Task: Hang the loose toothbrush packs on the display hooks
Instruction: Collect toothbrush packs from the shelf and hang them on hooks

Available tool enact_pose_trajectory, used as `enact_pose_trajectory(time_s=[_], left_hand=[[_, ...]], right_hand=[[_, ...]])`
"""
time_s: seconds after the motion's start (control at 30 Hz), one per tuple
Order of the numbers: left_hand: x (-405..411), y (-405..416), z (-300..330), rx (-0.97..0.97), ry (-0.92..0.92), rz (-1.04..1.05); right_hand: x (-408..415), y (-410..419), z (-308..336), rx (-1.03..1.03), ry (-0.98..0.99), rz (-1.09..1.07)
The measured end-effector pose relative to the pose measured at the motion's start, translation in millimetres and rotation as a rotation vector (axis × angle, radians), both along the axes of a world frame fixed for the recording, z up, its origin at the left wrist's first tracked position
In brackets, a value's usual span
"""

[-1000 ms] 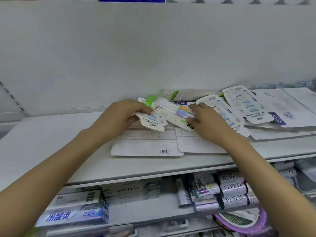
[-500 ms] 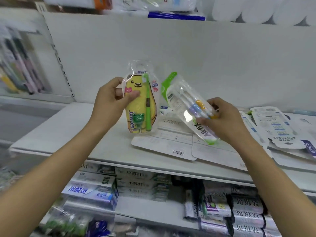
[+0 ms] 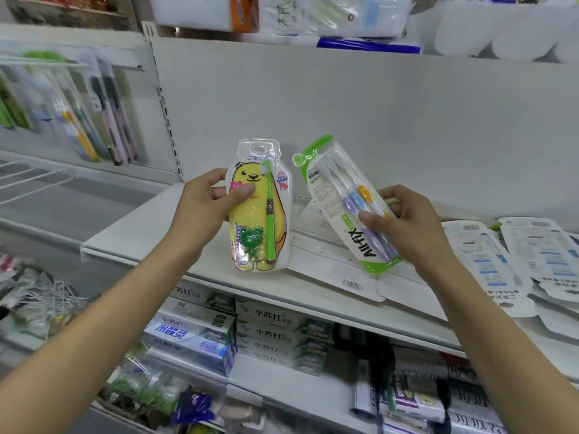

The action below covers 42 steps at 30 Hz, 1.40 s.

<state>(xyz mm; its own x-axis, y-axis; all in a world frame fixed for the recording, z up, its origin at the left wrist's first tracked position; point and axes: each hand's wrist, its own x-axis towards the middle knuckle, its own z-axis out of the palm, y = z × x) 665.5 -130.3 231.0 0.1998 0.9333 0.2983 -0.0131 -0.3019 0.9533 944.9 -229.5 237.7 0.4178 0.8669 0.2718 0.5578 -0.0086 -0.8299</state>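
- Here, left hand (image 3: 205, 203) pinches the yellow bear toothbrush pack (image 3: 259, 208) by its left edge, thumb on the front, pack upright above the shelf (image 3: 131, 233) front edge.
- Right hand (image 3: 404, 220) grips the green-edged three-brush pack (image 3: 341, 202), tilted left, thumb across its face.
- More flat packs (image 3: 488, 258) lie face down toward the shelf's right end.
- Hung toothbrush packs (image 3: 78, 120) far left, blurred.

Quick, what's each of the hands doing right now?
Left hand: grips the yellow bear toothbrush pack, held upright.
Right hand: grips the green three-brush pack, tilted.
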Motion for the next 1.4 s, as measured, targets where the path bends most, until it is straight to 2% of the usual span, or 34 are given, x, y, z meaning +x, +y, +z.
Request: enact_pose_trajectory(time_s=[0.13, 0.43, 0.7, 1.07, 1.4], left_hand=[[-21, -2, -2, -0.007, 0.001, 0.032], [-104, -5, -3, -0.005, -0.022, 0.109], [-242, -9, -4, -0.004, -0.045, 0.185], [-430, -18, -10, 0.075, 0.008, 0.323], [-522, 8, -26, 0.057, -0.007, 0.419]], right_hand=[[-27, 8, 3, 0.029, 0.121, 0.061], [-115, 33, 4, 0.046, 0.232, 0.219], [-250, 56, 0, 0.085, 0.323, 0.435], [-440, 84, -16, 0.114, 0.373, 0.567], [-537, 133, -30, 0.081, 0.389, 0.595]])
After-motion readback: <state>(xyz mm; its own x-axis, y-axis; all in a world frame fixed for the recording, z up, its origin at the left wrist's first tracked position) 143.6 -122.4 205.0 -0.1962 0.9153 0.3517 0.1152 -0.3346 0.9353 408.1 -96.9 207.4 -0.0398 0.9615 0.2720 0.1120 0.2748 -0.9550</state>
